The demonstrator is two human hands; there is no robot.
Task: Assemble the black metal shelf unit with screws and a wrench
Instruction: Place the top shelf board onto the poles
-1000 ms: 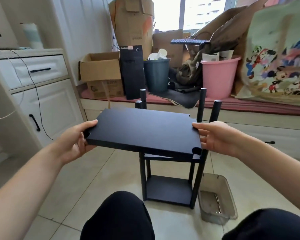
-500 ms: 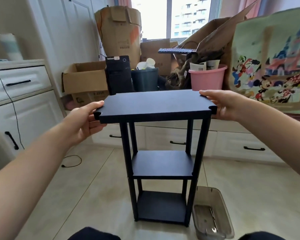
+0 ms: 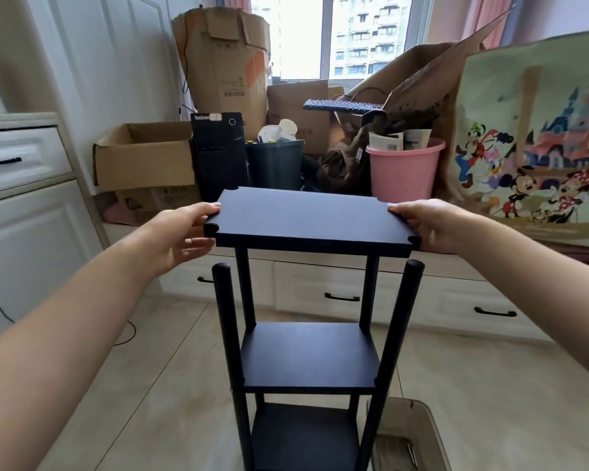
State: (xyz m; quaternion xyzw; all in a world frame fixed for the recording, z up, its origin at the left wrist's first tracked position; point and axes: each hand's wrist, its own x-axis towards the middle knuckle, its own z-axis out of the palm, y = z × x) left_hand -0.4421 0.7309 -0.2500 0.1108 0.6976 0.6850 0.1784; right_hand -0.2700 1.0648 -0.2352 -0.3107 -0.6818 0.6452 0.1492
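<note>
Both hands grip the top shelf panel over the frame.

The left hand (image 3: 181,237) and right hand (image 3: 429,226) clasp the short ends of the black shelf panel (image 3: 312,219), held level above the near posts (image 3: 400,321); middle shelf (image 3: 308,356) sits below, plastic tray (image 3: 408,436) on the floor beside.

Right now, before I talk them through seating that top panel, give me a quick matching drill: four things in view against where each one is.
Things:
1. top panel
2. middle shelf
3. pink bucket
4. clear bin

Places:
A. on the floor, right of the frame's base
B. fixed between the four posts, halfway up
C. held by left hand and right hand, above the two near post tops
D. on the window ledge behind the frame

Pairs: 1-C, 2-B, 3-D, 4-A
</note>
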